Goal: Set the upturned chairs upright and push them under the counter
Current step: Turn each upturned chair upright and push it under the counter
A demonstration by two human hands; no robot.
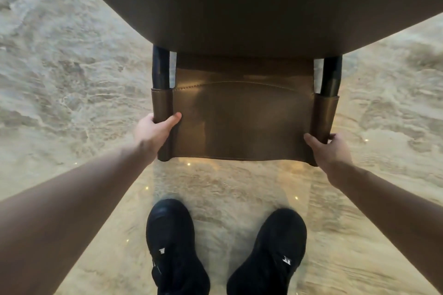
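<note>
your two bare forearms reach forward from the bottom corners of the view, and each hand is closed around one side of a chair's backrest (242, 122). your left hand (154, 130) wraps the left edge of the brown leather panel, thumb laid across its front face and the other fingers curled out of sight behind the sleeve. your right hand (328, 148) grips the right edge in the same way, thumb on the front, fingers tucked behind. the backrest is a smooth, glossy brown leather band with a curved line of stitching near its far edge, stretched between two black posts; the left post (161, 67) and the right post (332, 74) slip into the leather sleeves at each side. beyond the posts, the chair's seat (251, 2) fills the top of the view as a broad, dark brown surface, so the chair stands directly in front of you, with its back toward you. its legs and any counter are hidden from this angle. below the backrest, your two black shoes (172, 246) stand side by side on a polished beige marble floor (60, 79) with swirling veins and small reflected points of light.
</note>
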